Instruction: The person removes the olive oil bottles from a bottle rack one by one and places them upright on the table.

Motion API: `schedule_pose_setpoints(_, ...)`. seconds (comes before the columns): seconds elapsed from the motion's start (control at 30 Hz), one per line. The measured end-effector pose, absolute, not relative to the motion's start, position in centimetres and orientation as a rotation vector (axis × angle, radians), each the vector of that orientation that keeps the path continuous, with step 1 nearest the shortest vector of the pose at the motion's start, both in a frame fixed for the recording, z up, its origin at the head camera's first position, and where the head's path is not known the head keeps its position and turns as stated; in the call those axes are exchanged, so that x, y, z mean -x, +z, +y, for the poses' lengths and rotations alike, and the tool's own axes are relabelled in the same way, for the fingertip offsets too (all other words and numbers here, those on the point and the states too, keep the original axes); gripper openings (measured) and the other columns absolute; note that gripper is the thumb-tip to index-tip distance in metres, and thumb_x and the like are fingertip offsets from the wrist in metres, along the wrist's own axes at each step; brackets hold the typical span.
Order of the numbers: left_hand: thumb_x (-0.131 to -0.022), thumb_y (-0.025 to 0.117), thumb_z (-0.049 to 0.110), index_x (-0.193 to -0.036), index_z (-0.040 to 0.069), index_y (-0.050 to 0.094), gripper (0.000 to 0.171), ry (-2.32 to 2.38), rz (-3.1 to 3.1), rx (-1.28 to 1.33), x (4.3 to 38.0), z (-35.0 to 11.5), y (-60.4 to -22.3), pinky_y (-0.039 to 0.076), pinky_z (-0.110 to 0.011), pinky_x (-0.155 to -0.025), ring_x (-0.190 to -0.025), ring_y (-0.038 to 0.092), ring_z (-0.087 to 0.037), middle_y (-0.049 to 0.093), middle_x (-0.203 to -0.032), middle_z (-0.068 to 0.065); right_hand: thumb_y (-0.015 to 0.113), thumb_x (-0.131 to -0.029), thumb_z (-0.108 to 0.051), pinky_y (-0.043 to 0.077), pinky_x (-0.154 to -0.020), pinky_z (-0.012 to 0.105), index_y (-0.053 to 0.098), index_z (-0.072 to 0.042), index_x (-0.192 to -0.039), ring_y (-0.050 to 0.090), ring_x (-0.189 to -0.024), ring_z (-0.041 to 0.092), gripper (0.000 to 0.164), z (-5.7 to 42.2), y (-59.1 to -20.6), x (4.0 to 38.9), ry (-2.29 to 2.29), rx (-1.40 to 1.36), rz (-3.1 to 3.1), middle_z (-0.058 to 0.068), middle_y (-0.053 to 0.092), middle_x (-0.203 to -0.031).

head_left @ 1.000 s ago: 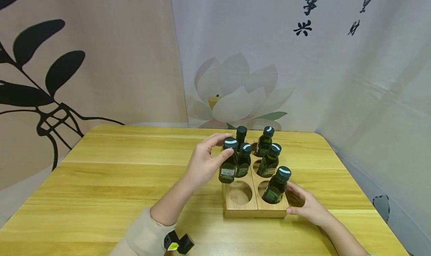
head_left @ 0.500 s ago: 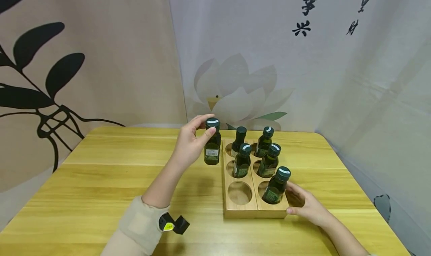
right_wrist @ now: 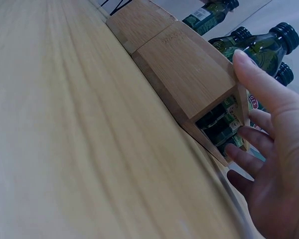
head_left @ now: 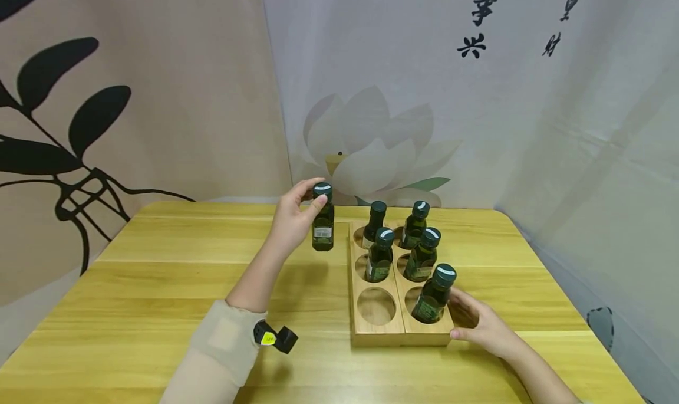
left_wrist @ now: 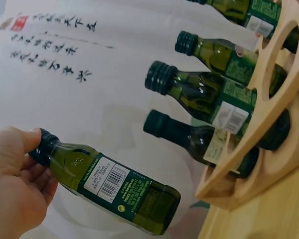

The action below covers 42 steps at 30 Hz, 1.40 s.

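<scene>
My left hand (head_left: 294, 218) grips a small dark-green glass bottle of what looks like olive oil (head_left: 323, 230) by its cap and neck. The bottle hangs upright above the table, left of a wooden rack (head_left: 378, 338). Its barcode label shows in the left wrist view, where my thumb and curled fingers hold the cap (left_wrist: 44, 148). My right hand (head_left: 485, 327) rests against the rack's right side near the front corner, fingers loosely bent. In the right wrist view the thumb (right_wrist: 256, 79) lies at the rack's corner, and the other fingers are beside its open end.
Several similar bottles stand in the rack's round holes, among them a front-right bottle (head_left: 434, 295) leaning slightly and a slimmer-capped one (head_left: 374, 224) at the back left. The front-left hole (head_left: 376, 306) holds no bottle. Behind the wooden table (head_left: 159, 298) hangs a printed cloth (head_left: 212, 97).
My left hand has carried its bottle from above the rack's left side leftward and away, past the rack's left edge. The right hand stays at the rack.
</scene>
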State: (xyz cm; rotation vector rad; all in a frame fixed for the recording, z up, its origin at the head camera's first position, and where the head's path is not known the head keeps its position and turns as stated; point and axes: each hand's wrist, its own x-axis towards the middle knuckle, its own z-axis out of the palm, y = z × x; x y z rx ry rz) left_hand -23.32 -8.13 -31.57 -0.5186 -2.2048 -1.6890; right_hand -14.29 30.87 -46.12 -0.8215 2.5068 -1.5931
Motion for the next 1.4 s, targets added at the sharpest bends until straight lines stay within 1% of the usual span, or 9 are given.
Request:
schedule_pose_setpoints(0.07,-0.094,0.061,0.008,-0.128,0.002,0.058,0.034,-1.691,-2.213,0.501,23.5,-8.2,-31.9,0.046,-0.04,-0.09,-0.106,0.054,-0.025,0.06,-0.116,-0.012,0.075,-0.082,-0.007,0.035,-0.098,0.019,0.032,0.014,-0.141,0.047,-0.12,0.005,0.076,30.9,-46.1,14.3,-1.592,0.822,2.509,0.033,0.046,-0.133)
schedule_pose_setpoints(0.27,-0.093,0.062,0.007,-0.126,0.001,0.059,0.034,-1.675,-2.22,0.486,24.0,-8.4,-33.0,0.042,-0.043,-0.094,-0.105,0.054,-0.027,0.059,-0.114,-0.014,0.075,-0.081,-0.005,0.035,-0.098,0.02,0.032,0.014,-0.141,0.046,-0.121,0.005,0.076,30.8,-46.1,14.3,-1.596,0.82,2.505,0.034,0.045,-0.134)
schedule_pose_setpoints(0.53,-0.093,0.063,0.007,-0.127,0.001,0.059,0.035,-1.712,-2.241,0.446,24.4,-8.4,-34.7,0.049,-0.042,-0.088,-0.108,0.055,-0.028,0.06,-0.118,-0.015,0.075,-0.081,-0.004,0.035,-0.098,0.019,0.031,0.015,-0.14,0.046,-0.12,0.004,0.077,30.8,-46.0,14.2,-1.596,0.81,2.501,0.035,0.045,-0.133)
schedule_pose_setpoints(0.73,-0.092,0.064,0.007,-0.127,0.002,0.059,0.036,-1.706,-2.255,0.425,24.8,-8.4,-36.2,0.041,-0.046,-0.097,-0.108,0.055,-0.03,0.06,-0.12,-0.016,0.076,-0.081,-0.006,0.034,-0.098,0.019,0.032,0.015,-0.14,0.046,-0.12,0.004,0.077,30.8,-46.0,14.2,-1.584,0.806,2.52,0.033,0.045,-0.133)
schedule_pose_setpoints(0.87,-0.092,0.065,0.007,-0.126,0.002,0.06,0.035,-1.711,-2.263,0.388,25.0,-8.3,-37.2,0.038,-0.048,-0.1,-0.108,0.055,-0.03,0.061,-0.12,-0.016,0.076,-0.081,-0.007,0.034,-0.098,0.019,0.032,0.014,-0.141,0.046,-0.12,0.003,0.077,30.8,-45.9,14.2,-1.558,0.795,2.552,0.032,0.046,-0.133)
schedule_pose_setpoints(1.0,-0.091,0.066,0.008,-0.126,0.002,0.06,0.036,-1.71,-2.278,0.358,25.0,-8.4,-38.0,0.038,-0.05,-0.1,-0.108,0.054,-0.031,0.06,-0.121,-0.017,0.077,-0.08,-0.007,0.034,-0.098,0.019,0.033,0.013,-0.141,0.046,-0.119,0.003,0.078,30.7,-45.8,14.2,-1.549,0.799,2.566,0.032,0.047,-0.132)
schedule_pose_setpoints(1.13,-0.091,0.066,0.007,-0.126,0.0,0.06,0.037,-1.708,-2.272,0.352,25.1,-8.4,-38.7,0.038,-0.052,-0.099,-0.107,0.054,-0.032,0.061,-0.119,-0.018,0.076,-0.079,-0.006,0.034,-0.098,0.019,0.033,0.014,-0.14,0.046,-0.12,0.005,0.077,30.7,-45.9,14.3,-1.555,0.821,2.562,0.033,0.048,-0.131)
schedule_pose_setpoints(1.27,-0.091,0.067,0.009,-0.126,0.001,0.06,0.037,-1.682,-2.257,0.37,25.2,-8.4,-39.0,0.04,-0.05,-0.096,-0.105,0.055,-0.031,0.063,-0.116,-0.017,0.076,-0.08,-0.005,0.034,-0.098,0.019,0.032,0.015,-0.14,0.046,-0.12,0.004,0.077,30.8,-45.9,14.2,-1.57,0.804,2.54,0.033,0.047,-0.131)
schedule_pose_setpoints(1.4,-0.091,0.066,0.01,-0.127,0.001,0.06,0.038,-1.664,-2.266,0.373,25.2,-8.5,-39.1,0.041,-0.049,-0.095,-0.105,0.055,-0.031,0.061,-0.12,-0.017,0.076,-0.08,-0.008,0.033,-0.098,0.019,0.032,0.014,-0.141,0.045,-0.12,0.002,0.078,30.8,-45.9,14.2,-1.553,0.794,2.552,0.032,0.047,-0.133)
